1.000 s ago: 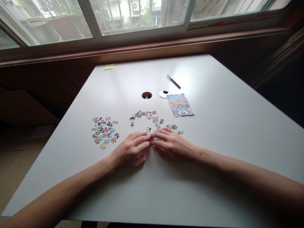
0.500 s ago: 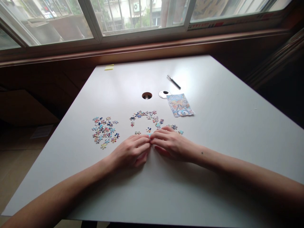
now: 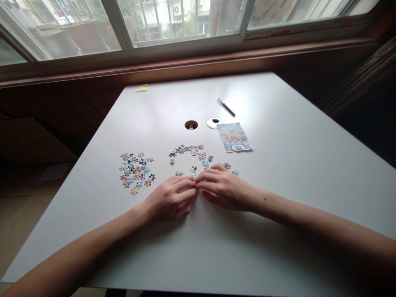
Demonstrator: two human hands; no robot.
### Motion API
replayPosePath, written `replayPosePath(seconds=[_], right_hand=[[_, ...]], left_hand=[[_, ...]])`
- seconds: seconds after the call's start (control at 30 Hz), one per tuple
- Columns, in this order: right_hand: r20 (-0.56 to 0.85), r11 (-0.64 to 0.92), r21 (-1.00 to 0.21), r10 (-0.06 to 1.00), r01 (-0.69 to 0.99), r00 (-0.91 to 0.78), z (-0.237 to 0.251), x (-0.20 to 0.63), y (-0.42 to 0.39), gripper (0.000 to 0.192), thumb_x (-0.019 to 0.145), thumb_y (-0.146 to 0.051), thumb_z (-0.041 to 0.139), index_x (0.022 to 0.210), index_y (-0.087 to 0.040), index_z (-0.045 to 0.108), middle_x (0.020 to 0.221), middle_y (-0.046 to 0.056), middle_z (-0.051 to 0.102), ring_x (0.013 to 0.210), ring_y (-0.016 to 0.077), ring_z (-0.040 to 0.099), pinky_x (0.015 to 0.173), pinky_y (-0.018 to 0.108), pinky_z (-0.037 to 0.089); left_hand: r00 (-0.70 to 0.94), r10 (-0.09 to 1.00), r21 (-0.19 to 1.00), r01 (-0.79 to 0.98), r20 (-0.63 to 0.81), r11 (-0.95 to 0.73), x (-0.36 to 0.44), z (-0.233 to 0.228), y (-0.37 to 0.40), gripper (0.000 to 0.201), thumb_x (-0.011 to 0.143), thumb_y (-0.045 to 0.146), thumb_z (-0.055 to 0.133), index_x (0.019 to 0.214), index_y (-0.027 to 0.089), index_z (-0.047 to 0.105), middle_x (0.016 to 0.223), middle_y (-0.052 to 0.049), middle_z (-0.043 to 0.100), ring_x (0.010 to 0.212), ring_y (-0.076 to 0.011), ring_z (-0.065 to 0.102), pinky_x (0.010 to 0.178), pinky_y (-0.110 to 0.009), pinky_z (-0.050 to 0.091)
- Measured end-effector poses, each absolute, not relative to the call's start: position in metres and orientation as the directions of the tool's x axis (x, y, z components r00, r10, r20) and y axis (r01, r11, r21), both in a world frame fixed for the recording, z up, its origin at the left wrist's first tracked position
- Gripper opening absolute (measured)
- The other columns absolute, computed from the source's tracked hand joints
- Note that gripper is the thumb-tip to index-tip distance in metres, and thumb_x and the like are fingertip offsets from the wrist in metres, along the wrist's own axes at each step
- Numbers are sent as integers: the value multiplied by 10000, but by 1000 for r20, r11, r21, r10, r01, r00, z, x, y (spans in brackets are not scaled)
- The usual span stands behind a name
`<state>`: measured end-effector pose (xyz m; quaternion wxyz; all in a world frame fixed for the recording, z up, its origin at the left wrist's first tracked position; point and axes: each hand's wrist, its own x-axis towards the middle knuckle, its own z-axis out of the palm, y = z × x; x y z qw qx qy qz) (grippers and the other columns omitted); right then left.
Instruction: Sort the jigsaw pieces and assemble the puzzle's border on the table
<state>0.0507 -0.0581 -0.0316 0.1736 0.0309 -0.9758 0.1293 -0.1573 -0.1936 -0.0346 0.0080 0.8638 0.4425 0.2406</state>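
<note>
My left hand [image 3: 173,194] and my right hand [image 3: 225,188] meet at the fingertips over the table. Both are closed on light-blue jigsaw puzzle pieces [image 3: 194,176], of which only a sliver shows between the fingers. Just beyond them, a broken ring of jigsaw pieces [image 3: 185,149] lies on the white tabletop, partly joined. A small dark-blue and orange piece [image 3: 193,169] sits inside the ring's near side. More loose pieces [image 3: 227,165] lie past my right hand's knuckles, partly covered by it. To the left is a scattered heap of jigsaw pieces [image 3: 136,171].
A creased picture sheet [image 3: 235,137] lies right of the ring. Behind it are a round metal cover [image 3: 213,123], a cable hole [image 3: 191,125] and a black pen [image 3: 226,107]. A yellow sticky note [image 3: 142,88] is at the far left edge, below the window.
Almost nothing differs. Both hands stay together at the same spot, with only a very slight shift of the fingers.
</note>
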Motion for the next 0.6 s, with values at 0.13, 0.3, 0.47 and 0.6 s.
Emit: replayPosePath(seconds=[0.13, 0.3, 0.47, 0.6], right_hand=[[345, 958, -267, -4, -102, -939, -32, 51, -58, 190, 983, -184, 503, 1107, -170, 647, 1095, 88, 721, 997, 204, 639, 917, 391, 436], [347, 957, -270, -2, -102, -938, -32, 51, -58, 180, 982, -188, 504, 1088, -176, 649, 1075, 85, 722, 979, 205, 638, 911, 391, 438], [338, 957, -273, 3, -95, -941, -32, 51, -58, 190, 978, -185, 509, 1105, -170, 649, 1067, 86, 721, 975, 201, 635, 909, 385, 434], [340, 959, -267, 2, -94, -940, -32, 51, -58, 187, 980, -189, 504, 1092, -169, 653, 1055, 85, 721, 964, 194, 636, 902, 378, 428]], left_hand=[[490, 773, 241, 758, 404, -607, -159, -36, -193, 286, 876, 129, 550, 1152, 158, 618, 1173, -116, 687, 1227, -249, 610, 1017, -403, 555], [477, 785, 267, 758, 396, -595, -158, -38, -194, 278, 876, 131, 558, 1145, 168, 619, 1184, -112, 679, 1237, -247, 601, 1032, -405, 547], [478, 782, 273, 752, 399, -599, -159, -38, -194, 274, 876, 131, 561, 1143, 162, 615, 1181, -109, 683, 1234, -245, 602, 1035, -400, 542], [477, 788, 276, 755, 390, -594, -158, -37, -194, 244, 875, 136, 564, 1109, 172, 622, 1171, -100, 685, 1236, -245, 601, 1038, -399, 540]])
